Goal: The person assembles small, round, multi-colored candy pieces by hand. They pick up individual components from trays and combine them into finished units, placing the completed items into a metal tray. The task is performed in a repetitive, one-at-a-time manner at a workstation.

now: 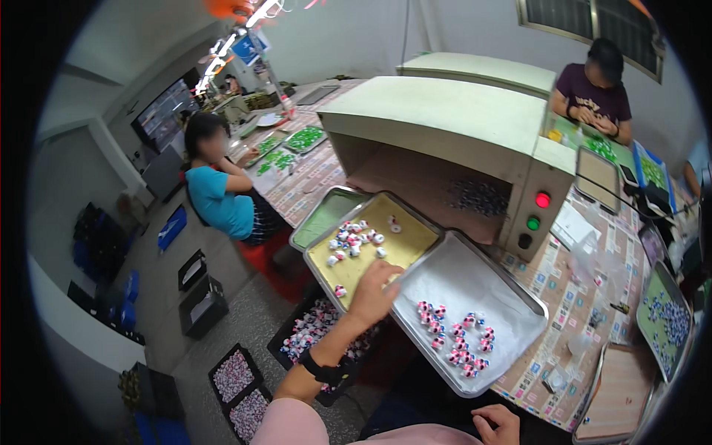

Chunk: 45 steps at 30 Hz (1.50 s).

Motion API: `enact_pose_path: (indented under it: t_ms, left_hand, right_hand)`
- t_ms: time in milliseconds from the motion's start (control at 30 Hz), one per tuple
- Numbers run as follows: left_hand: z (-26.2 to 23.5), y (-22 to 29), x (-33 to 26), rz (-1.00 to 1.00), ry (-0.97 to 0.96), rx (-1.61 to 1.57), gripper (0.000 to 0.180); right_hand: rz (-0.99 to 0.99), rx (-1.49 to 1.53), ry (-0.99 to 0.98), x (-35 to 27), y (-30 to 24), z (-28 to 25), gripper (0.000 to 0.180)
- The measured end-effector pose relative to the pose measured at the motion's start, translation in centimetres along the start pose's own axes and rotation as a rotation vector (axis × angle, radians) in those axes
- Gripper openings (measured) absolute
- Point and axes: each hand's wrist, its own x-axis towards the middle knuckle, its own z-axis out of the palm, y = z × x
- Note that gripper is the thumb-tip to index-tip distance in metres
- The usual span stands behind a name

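My left hand (373, 291) is over the near rim between two trays, its fingers curled together; whatever they may hold is hidden. Under and beyond it, a yellow-lined tray (324, 261) carries small white, red and dark figurines (357, 239), mostly bunched at its far left. To its right, a white-lined tray (437, 276) bears small pink, white and blue figurines (461, 343) grouped toward the near side. Below that tray, at the lower edge, my right hand (498, 425) is loosely closed, with nothing visible in it.
A cream tunnel-shaped machine (437, 100) with lit buttons stands behind the trays, dark pieces inside. Black crates (285, 347) of figurines sit on the floor at left. More trays (664, 319) line the right. Co-workers sit at left (219, 200) and far right (598, 96).
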Motion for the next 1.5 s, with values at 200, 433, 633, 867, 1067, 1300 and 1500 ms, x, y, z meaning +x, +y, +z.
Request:
enact_pose_path:
  t_ms: [200,433,633,867,1067,1300,1500]
  left_hand:
    - [-7.5,-13.2,1.2,-0.217,0.18,0.38,0.032]
    - [-7.5,-17.3,4.3,-0.473,0.023,0.374,0.031]
    - [-6.7,-17.9,5.5,-0.526,-0.024,0.338,0.027]
    - [-6.5,-22.9,6.1,-0.44,0.124,0.281,0.029]
    - [-5.6,-22.0,7.6,-0.316,-0.056,0.258,0.039]
    - [-5.1,-19.3,7.2,-0.326,0.084,0.048,0.04]
    - [-5.9,-21.3,7.7,-0.351,0.098,0.16,0.03]
  right_hand:
    - [-0.041,-0.016,-0.043,0.8,-0.5,0.3,0.013]
    - [-0.029,-0.035,-0.015,1.1,-0.7,0.3,0.012]
    - [-0.027,-0.048,0.009,0.8,-0.4,0.3,0.013]
    - [-0.006,-0.021,0.0,0.9,-0.6,0.4,0.013]
    - [-0.012,-0.053,0.017,1.0,-0.8,0.4,0.013]
    - [-0.002,-0.043,0.024,0.9,-0.8,0.4,0.013]
    - [0.013,-0.033,0.02,0.9,-0.7,0.5,0.013]
